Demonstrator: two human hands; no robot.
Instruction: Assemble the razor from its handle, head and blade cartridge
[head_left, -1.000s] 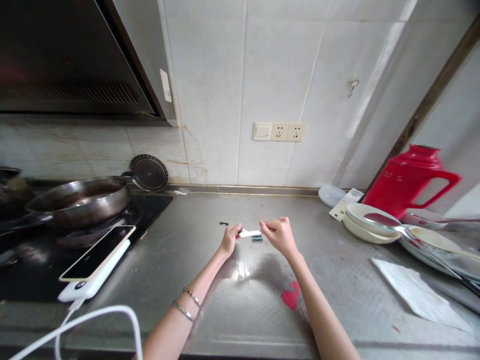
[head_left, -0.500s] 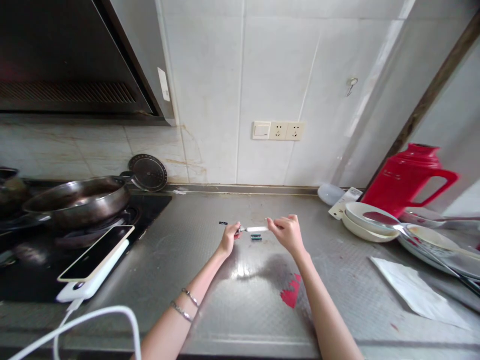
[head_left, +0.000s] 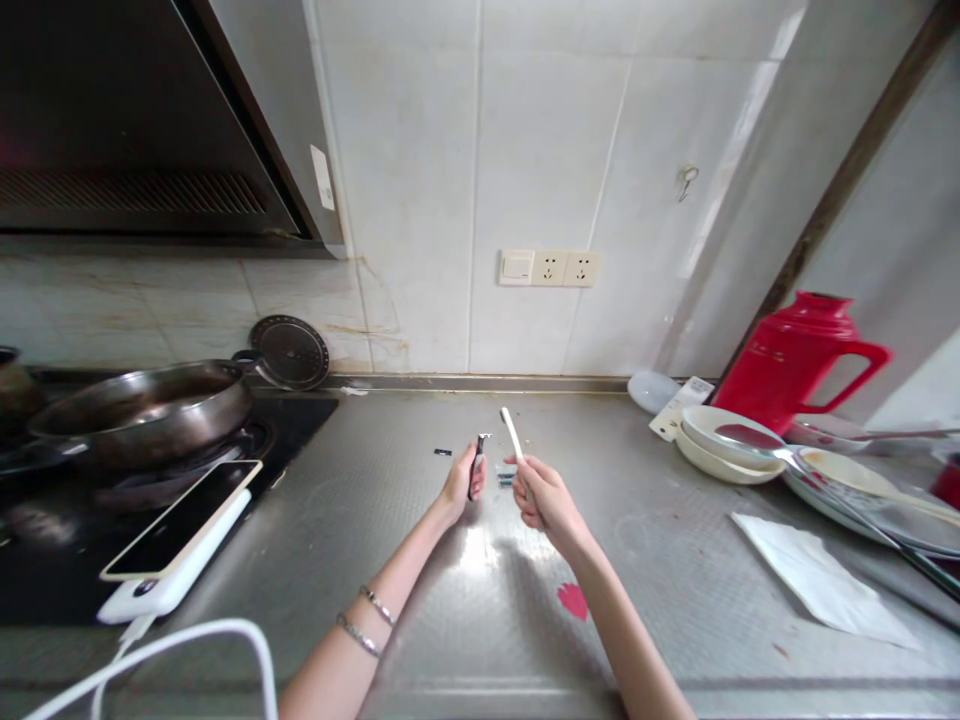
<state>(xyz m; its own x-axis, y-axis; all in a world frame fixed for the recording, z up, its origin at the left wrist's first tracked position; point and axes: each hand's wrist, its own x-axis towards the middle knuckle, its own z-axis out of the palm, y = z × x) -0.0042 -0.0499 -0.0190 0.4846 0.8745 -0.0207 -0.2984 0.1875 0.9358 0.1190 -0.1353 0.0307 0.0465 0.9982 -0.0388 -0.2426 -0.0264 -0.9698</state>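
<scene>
White toothbrush, gripped in your closed right hand, leans head-end left; your left hand wraps the black razor-like tool, its silvery head tilted right; the two stand apart but near.

White stick, black handheld tool, red flask, grey countertop

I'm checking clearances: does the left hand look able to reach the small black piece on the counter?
Probably yes: the small black piece lies nearby, uncovered, though the left hand holds a black-handled tool.
</scene>
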